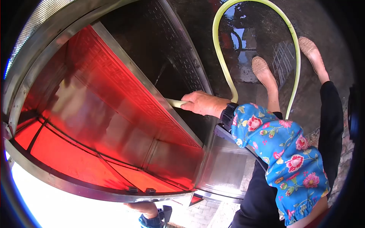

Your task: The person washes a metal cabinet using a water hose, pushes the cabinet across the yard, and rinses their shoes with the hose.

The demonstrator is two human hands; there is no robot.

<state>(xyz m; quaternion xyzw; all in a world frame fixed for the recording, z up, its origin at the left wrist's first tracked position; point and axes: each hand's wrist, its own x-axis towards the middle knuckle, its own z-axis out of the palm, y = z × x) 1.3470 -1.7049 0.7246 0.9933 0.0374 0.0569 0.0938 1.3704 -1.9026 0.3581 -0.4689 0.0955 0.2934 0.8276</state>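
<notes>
My right hand (203, 103), in a blue floral sleeve cover (291, 152) with a dark strapped device at the wrist, is closed around a pale yellow-green hose (294, 36). A short piece of hose sticks out past the fingers, beside the metal edge (152, 81) of a stainless-steel cabinet. Thin pale streaks, perhaps water, show on the dark perforated panel (163, 49) beyond. At the bottom, my left hand (143, 208) is against the outside of the cabinet's curved metal frame (87, 190). Glare and the frame hide its fingers.
Red-tinted panels (68, 152) line the cabinet's inside. The hose loops over wet dark ground (243, 41) near my feet, in tan woven shoes (260, 65). Pale paving (201, 212) shows at the bottom, next to strong glare.
</notes>
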